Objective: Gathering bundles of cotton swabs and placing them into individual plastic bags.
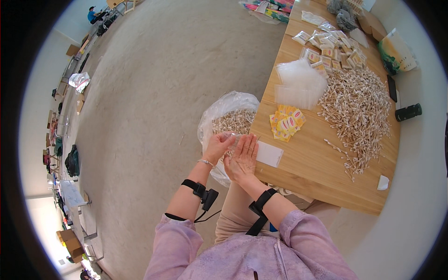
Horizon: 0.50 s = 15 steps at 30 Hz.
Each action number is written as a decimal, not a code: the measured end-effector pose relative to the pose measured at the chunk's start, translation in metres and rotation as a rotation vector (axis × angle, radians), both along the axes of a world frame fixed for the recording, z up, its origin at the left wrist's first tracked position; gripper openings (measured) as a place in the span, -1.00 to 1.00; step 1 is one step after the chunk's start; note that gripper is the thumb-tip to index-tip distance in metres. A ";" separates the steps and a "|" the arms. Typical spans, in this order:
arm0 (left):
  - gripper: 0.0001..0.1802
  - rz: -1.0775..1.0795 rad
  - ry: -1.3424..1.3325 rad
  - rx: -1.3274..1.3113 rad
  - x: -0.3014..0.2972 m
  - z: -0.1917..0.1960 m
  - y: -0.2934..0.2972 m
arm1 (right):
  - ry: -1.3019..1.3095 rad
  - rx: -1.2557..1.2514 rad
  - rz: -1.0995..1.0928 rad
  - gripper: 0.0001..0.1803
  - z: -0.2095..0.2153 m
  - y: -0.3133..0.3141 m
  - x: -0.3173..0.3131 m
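At the table's near left corner, my left hand (218, 145) pinches the edge of a small clear bag (233, 141) that seems to have cotton swabs in it. My right hand (242, 158) lies flat beside it, fingers stretched out and close together, covering part of the bag. A blank white card (269, 154) lies on the table just right of my right fingertips. Beyond it is a small heap of yellow printed cards (287, 122). Below the table edge, a large clear plastic sack (205, 122) full of loose cotton swabs (233, 120) stands behind my hands.
On the wooden table (317, 179) are a big pile of cotton swabs (359, 112), a stack of clear plastic bags (301, 81) and several filled packets (329, 49). A black cylinder (408, 112) stands by the wall at right. Farther left, a dark bag (72, 161) sits on the floor.
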State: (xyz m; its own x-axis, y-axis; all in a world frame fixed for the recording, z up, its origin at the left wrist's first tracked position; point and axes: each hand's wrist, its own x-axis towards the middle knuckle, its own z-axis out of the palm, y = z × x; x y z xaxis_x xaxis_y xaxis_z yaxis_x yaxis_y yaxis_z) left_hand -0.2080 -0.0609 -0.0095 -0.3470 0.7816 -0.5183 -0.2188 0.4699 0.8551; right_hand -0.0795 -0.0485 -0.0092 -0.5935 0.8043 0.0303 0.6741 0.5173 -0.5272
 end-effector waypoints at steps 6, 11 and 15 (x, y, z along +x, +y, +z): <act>-0.74 0.122 0.043 0.058 0.011 -0.010 0.010 | -0.014 0.019 0.019 0.10 0.001 0.001 0.002; -0.78 0.117 0.149 0.062 0.011 -0.019 0.008 | -0.031 -0.067 0.083 0.00 0.010 0.014 0.014; -0.77 0.108 0.139 0.088 0.008 -0.021 0.004 | 0.172 0.141 -0.283 -0.49 0.019 0.081 0.047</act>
